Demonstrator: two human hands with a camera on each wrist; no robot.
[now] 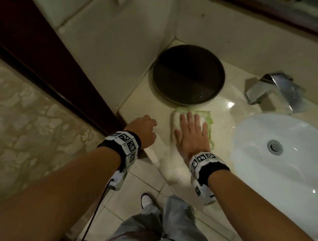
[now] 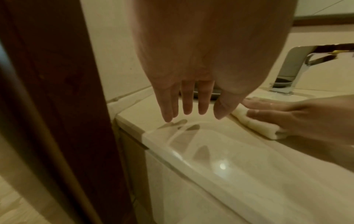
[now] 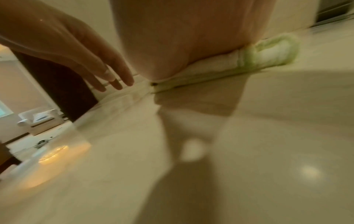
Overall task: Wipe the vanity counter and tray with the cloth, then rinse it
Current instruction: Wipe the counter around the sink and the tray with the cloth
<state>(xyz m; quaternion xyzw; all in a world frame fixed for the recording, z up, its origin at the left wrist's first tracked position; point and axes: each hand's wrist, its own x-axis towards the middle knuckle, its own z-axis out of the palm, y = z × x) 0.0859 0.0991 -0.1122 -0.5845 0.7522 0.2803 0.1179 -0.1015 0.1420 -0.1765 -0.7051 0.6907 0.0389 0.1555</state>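
Right hand [image 1: 191,133] flat on the cloth [image 1: 176,122], fingers [image 1: 190,118] straight and together, pressing it to the surface [image 1: 143,106] just in front of the dark round tray [image 1: 188,75]. Left hand [image 1: 143,128] over the surface's left corner, fingers [image 2: 186,104] straight and slightly spread, tips seemingly just clear of the surface. Cloth white, green-edged, folded. Basin [image 1: 288,168] and tap [image 1: 274,90] to the right.
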